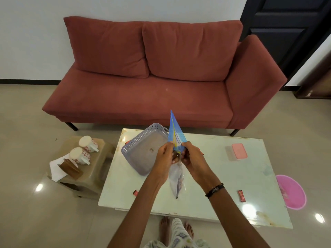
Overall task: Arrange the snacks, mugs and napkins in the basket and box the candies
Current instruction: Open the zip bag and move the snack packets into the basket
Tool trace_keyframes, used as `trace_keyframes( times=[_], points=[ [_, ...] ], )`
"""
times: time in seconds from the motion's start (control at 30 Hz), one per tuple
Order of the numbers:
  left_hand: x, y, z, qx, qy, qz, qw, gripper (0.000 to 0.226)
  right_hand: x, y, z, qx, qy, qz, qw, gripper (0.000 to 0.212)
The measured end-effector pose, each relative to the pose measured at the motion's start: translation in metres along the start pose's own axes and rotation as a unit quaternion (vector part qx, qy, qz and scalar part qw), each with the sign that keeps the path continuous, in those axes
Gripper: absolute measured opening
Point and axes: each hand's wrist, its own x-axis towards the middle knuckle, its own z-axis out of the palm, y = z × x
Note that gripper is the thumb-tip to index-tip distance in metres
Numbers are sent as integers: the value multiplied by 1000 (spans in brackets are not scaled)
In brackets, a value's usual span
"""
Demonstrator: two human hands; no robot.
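While a big red sofa stands behind it, the white table fills the middle of the room. A low stool stands just left of the table. A round pink mat lies on the floor at the table's right edge. The grey basket sits on the far left part of the table, and it looks bare inside. Above the table, near its middle, both hands hold a bag. The bag is blue on top and clear below, and it stands tall on its edge, with its low tip close to the table. The left hand is pinched shut on the bag's left side. The right hand is pinched shut on its right side. A pink box sits on the far right part of the table. Two white mugs with red flowers lie on their sides on the stool, next to white napkins and a brown holder. Two small red candies lie near the front edge of the table, one to the left and one to the right.
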Motion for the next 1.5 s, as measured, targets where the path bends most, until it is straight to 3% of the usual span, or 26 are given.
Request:
trace_keyframes(
  times=[0.07,0.17,0.27,0.33,0.43,0.53,0.7,0.83,1.0,1.2,1.33,1.43,1.5],
  points=[
    [3,4,-4,39,-22,8,999,33,8,-8,-8,-156,-35,0,987,26],
    [5,4,-10,124,-50,4,991,29,29,-17,-15,-353,-10,-17,935,23],
    [4,4,-14,184,-68,-27,980,33,38,-23,-15,-459,-18,-70,885,17],
    [5,6,-18,282,-71,-47,955,30,36,-21,-15,-498,-38,-95,861,20],
    [11,6,-19,419,-1,-5,908,23,25,-12,-15,-507,-78,-116,850,20],
    [17,7,-11,485,54,36,872,29,15,-5,-14,-518,-79,-124,842,20],
    [19,1,-19,549,105,84,825,32,6,-5,-27,-519,72,-114,844,23],
    [11,1,-21,560,68,111,818,30,6,-11,-24,-586,71,-93,802,20],
    [0,0,-14,585,45,129,800,33,25,-14,-2,-607,67,-149,778,18],
    [6,3,-18,610,77,143,776,30,14,-4,5,-601,-3,-169,781,16],
    [9,4,-18,611,83,126,777,31,9,-6,-5,-613,60,-149,773,10],
    [6,0,-22,604,81,127,782,31,6,-13,-19,-651,121,-122,739,9],
    [3,-1,-20,599,64,138,786,32,6,-15,-18,-670,121,-116,723,14]
  ],
)
